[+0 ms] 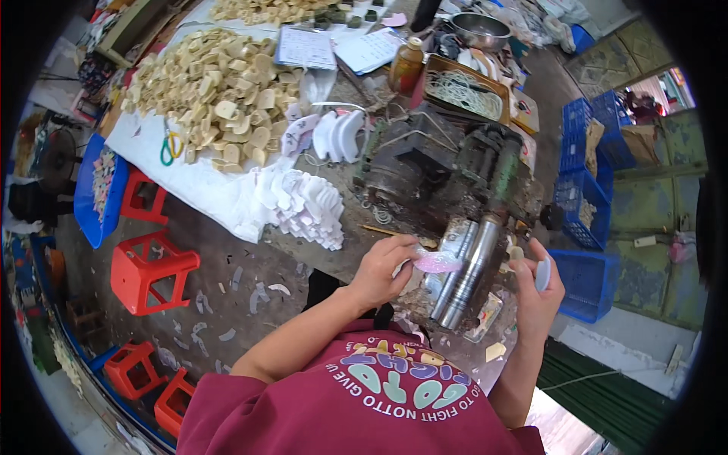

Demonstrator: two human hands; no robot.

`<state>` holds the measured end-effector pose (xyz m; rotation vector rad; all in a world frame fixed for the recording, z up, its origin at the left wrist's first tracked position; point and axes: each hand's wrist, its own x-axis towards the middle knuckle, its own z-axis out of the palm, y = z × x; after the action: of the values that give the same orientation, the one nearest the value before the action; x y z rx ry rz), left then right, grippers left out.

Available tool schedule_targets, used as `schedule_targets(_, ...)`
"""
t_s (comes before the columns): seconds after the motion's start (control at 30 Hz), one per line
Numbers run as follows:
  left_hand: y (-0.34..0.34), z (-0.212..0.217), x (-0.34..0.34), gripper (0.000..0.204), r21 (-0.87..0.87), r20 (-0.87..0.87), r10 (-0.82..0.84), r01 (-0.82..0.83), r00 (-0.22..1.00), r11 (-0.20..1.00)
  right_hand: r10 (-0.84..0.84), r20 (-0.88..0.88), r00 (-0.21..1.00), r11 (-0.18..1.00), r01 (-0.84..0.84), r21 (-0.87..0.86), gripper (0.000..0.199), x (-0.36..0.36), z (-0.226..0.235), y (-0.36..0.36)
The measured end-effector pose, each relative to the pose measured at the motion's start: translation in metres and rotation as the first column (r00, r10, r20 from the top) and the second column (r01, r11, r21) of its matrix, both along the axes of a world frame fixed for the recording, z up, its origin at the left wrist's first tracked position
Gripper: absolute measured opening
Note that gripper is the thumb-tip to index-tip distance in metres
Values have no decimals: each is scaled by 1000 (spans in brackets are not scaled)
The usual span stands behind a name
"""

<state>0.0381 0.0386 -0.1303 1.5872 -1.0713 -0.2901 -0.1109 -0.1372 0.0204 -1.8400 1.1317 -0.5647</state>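
My left hand (385, 267) pinches a thin pink curved piece (437, 262) at one end. Its other end reaches over the left side of two shiny steel rollers (470, 274), which stick out toward me from a dark, greasy machine (425, 171). To the right of the rollers is my right hand (538, 292), thumb and forefinger bent. A pale white rounded piece (543, 274) sits at its fingers, apparently held there. Left of the machine, white curved pieces (299, 203) lie stacked in an overlapping heap, with more white curved pieces (339, 135) standing behind them.
Beige shaped pieces (220, 98) pile up on the table's white sheet, beside scissors (171, 145). Papers (305, 48), a bottle (407, 64) and a box of cord (466, 87) stand farther back. Red stools (152, 271) are at left, blue crates (585, 199) at right; scraps litter the floor.
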Motion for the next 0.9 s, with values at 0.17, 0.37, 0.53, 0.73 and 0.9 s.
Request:
schedule_targets(0.17, 36, -16, 49, 13, 123, -807, 286, -326, 517, 937, -3, 10, 1000, 999, 3, -34, 43, -6, -9, -1)
schedule_targets(0.37, 130, -39, 206, 13, 545, -659, 731, -558, 176, 626, 65, 15, 998, 995, -64, -72, 43, 11, -3, 15)
schedule_targets(0.53, 162, -90, 227, 27, 776, -405, 889, -434, 214, 457, 118, 34, 992, 993, -118, -8, 47, 21, 8, 27)
schedule_targets(0.73, 87, -12, 134, 24, 280, -522, 589, -528, 617, 802, 304, 102, 947, 917, -320, 239, 69, 47, 12, 46)
schedule_targets(0.9, 2, 134, 29, 5, -13, -762, -150, 217, 629, 976, 454, 169, 875, 800, -484, 353, 81, 61, 6, 61)
